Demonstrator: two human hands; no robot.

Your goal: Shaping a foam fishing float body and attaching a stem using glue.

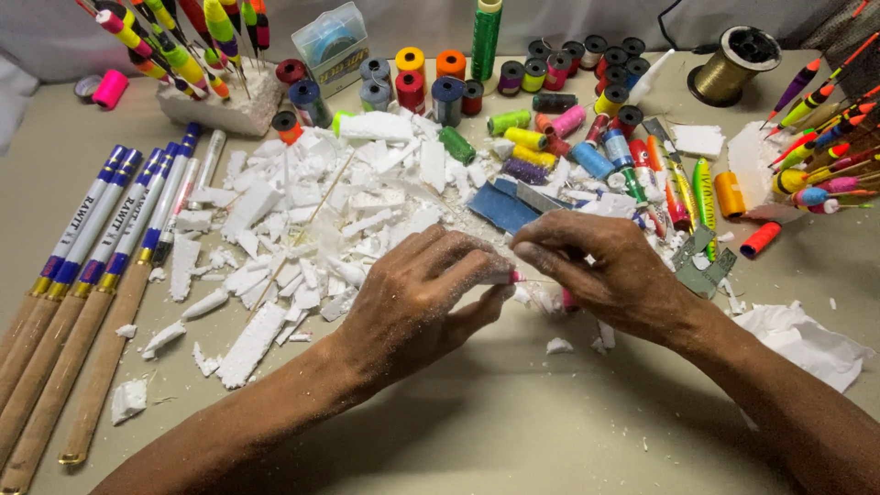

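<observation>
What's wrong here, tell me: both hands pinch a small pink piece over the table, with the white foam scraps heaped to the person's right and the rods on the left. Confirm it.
One slip. The head view shows the white foam scraps heaped ahead and left of the hands, not right. The left hand and right hand do pinch the small pink piece; the rods lie left.

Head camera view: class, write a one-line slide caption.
Left hand and right hand pinch a small pink piece beside broken white foam pieces and colourful thread spools.

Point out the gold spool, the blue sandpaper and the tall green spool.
gold spool (736, 60), head view, on its wound side.
blue sandpaper (500, 208), head view, middle of the sheet.
tall green spool (486, 38), head view, on its thread.
</observation>
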